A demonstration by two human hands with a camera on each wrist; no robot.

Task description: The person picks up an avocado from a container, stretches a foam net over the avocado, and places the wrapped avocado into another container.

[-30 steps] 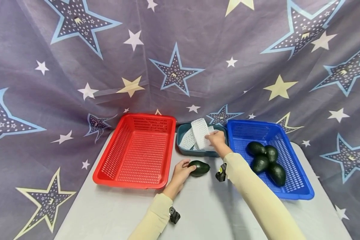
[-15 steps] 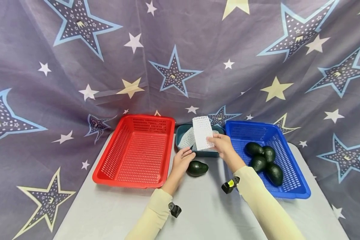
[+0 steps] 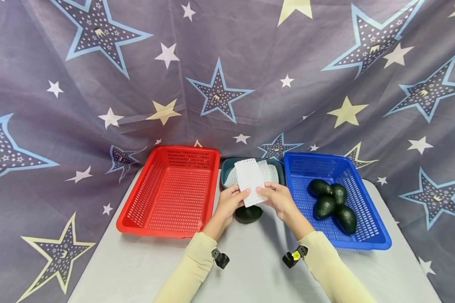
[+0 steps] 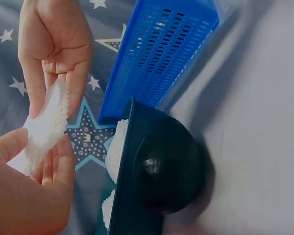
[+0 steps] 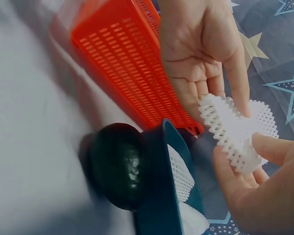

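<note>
Brought the white foam net (image 3: 247, 174) toward seven o'clock since half a second ago, from the grip of the right hand (image 3: 282, 204) alone into that of the left hand (image 3: 226, 206) too. Now pinches its lower end between thumbs and fingers of both hands, left at eight o'clock, right at four. Has a single avocado (image 3: 249, 215) lying on the bench (image 3: 258, 273) at six o'clock, just beside the teal bin (image 5: 159, 210), with more foam nets (image 5: 180, 171) inside. Faces the red basket (image 3: 182, 198) at nine, the blue basket (image 3: 364, 243) at three, holding four avocados (image 3: 346, 219). Wears on the right wrist a black device (image 3: 290, 260) with a yellow patch, too small to read. Looks onto cloth (image 3: 288, 105) printed with stars and small crowns.
</note>
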